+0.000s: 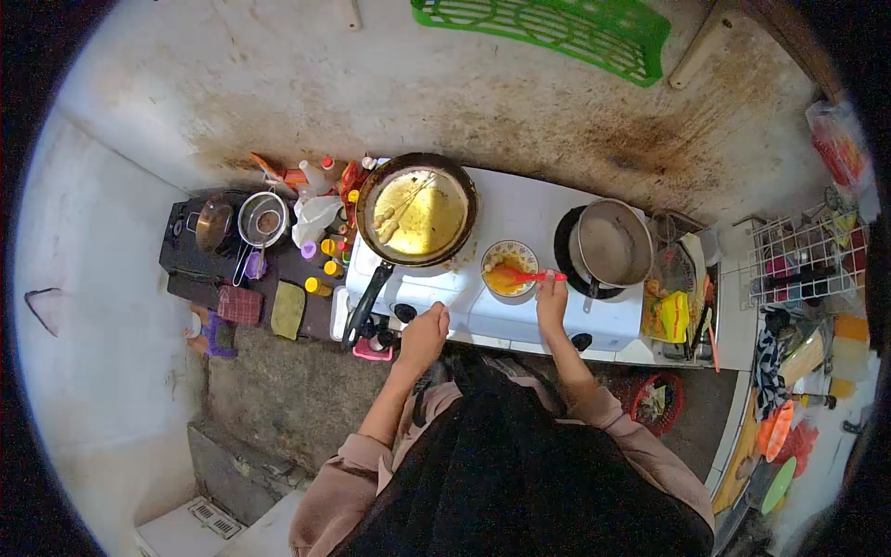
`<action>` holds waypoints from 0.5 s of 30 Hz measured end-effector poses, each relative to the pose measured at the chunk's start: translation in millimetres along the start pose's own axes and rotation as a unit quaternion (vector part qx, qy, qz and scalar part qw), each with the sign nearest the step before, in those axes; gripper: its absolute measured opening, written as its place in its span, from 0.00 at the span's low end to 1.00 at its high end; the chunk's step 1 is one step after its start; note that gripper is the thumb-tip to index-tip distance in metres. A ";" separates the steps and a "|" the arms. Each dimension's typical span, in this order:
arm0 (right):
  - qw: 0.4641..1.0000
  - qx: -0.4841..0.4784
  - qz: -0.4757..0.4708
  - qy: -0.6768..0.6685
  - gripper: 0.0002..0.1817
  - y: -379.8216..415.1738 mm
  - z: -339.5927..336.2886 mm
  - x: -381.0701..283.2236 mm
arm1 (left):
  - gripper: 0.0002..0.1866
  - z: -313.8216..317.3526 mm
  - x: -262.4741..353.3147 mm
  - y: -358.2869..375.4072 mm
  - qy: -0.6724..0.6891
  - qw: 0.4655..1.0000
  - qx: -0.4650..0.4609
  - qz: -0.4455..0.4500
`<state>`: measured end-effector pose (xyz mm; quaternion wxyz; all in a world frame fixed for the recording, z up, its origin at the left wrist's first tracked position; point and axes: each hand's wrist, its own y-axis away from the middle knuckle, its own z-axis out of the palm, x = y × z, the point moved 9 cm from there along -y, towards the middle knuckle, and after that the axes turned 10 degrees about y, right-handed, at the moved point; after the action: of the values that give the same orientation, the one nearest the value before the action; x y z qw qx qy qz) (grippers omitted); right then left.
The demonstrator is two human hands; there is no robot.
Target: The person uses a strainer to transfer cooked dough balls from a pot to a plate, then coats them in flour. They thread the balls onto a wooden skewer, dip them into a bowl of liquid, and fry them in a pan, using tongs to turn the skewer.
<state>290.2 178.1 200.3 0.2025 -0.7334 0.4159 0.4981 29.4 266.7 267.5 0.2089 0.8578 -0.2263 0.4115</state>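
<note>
My right hand (552,295) is closed around the handle of a red spoon (531,277). The spoon's head dips into a small patterned bowl (510,249) holding an orange-yellow liquid. My left hand (427,333) is curled into a loose fist at the stove's front edge, with nothing visible in it. A dark frying pan (471,206) sits on the left burner, its black handle (368,306) pointing toward me. Yellow liquid and a long pale piece lie in the pan; I cannot make out what the piece is. The bowl rests on the white stove (506,204) between the burners.
A grey pot (614,243) stands on the right burner. Left of the stove are several bottles (318,287), a strainer (264,220) and folded cloths (288,309). Rightward are a yellow packet (675,316), a wire rack (806,265) and a red basket (657,405). A green shelf (557,28) hangs above.
</note>
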 end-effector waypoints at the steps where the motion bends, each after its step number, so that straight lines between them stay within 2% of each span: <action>1: 0.998 -0.011 0.038 -0.044 0.16 -2.9 2.9 11.4 | 0.14 1.0 -2.5 -0.1 -0.011 1.000 0.009 0.002; 5: 0.990 -0.014 0.088 -0.113 0.16 1.6 1.0 27.1 | 0.13 0.5 -6.1 0.4 -0.007 1.000 0.018 -0.001; 10: 0.975 -0.008 0.121 -0.185 0.17 20.5 -9.0 9.0 | 0.13 7.7 -11.5 -2.9 -0.003 1.000 0.012 0.020; 13: 0.981 0.009 0.075 -0.181 0.17 19.4 -11.0 -6.2 | 0.14 13.9 -12.3 -3.0 0.024 0.999 -0.025 0.019; 15: 0.992 0.021 0.015 -0.126 0.16 19.5 -13.8 -21.8 | 0.15 16.4 -11.0 -0.7 0.070 0.997 -0.042 0.008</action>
<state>278.7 166.1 227.9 0.2607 -0.6541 0.4083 0.5810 33.7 260.8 249.2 0.2567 0.8154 -0.2348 0.4627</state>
